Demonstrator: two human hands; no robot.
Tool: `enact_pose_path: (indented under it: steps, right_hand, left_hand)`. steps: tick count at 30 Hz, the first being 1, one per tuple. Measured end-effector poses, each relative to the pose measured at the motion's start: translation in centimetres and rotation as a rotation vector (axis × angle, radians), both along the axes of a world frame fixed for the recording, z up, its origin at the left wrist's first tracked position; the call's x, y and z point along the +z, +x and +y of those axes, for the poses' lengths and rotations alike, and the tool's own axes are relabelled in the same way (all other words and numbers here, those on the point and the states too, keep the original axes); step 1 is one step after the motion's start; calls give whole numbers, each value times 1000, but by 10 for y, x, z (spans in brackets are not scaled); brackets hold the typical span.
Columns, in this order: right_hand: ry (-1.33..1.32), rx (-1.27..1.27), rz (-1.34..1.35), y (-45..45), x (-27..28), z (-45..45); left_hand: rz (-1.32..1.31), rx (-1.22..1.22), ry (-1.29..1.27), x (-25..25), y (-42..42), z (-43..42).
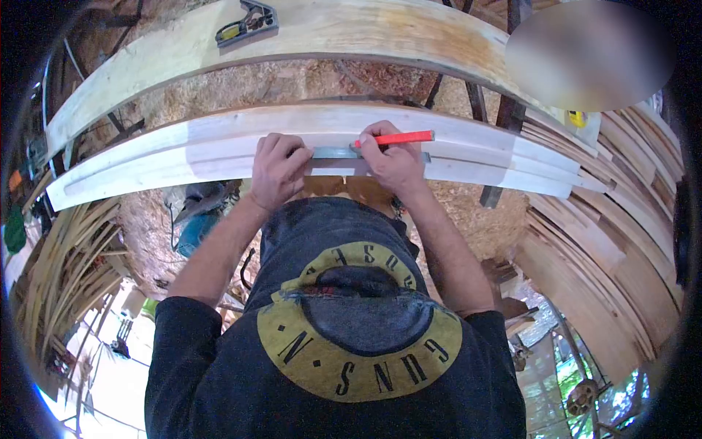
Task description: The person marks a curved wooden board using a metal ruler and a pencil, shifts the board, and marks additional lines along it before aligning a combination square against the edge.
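A long pale wooden board (219, 150) lies across in front of me, with a lengthwise step or groove along it. On it rests a thin flat metal ruler (333, 153), its middle showing between my hands. My left hand (279, 170) is closed at the ruler's left end, fingers curled over and thumb along it. My right hand (395, 162) grips a red carpenter's pencil (406, 137), which points left, and lies over the ruler's right part. The pencil's tip is by my fingers; whether it touches the wood I cannot tell.
Beyond lies a second wide plank (351, 33), bearing a dark square head with a yellow vial (247, 23). Thin wood strips (66, 285) are heaped at left, stacked boards (599, 278) at right. A teal power tool (196, 233) sits below on the sawdust-covered floor (146, 219).
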State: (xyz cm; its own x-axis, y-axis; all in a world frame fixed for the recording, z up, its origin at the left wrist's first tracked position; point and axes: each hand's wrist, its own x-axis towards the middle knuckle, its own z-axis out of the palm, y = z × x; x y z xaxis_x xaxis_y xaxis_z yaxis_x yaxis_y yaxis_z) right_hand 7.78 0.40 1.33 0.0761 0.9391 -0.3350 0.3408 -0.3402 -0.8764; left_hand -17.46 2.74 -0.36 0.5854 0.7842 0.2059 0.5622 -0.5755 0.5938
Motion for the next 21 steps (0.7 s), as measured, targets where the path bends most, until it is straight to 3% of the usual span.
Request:
enact_pose_path:
  steps: [21]
  right_hand:
    - [55, -23, 44, -3, -10, -4]
  left_hand:
    - [3, 25, -21, -2, 0, -2]
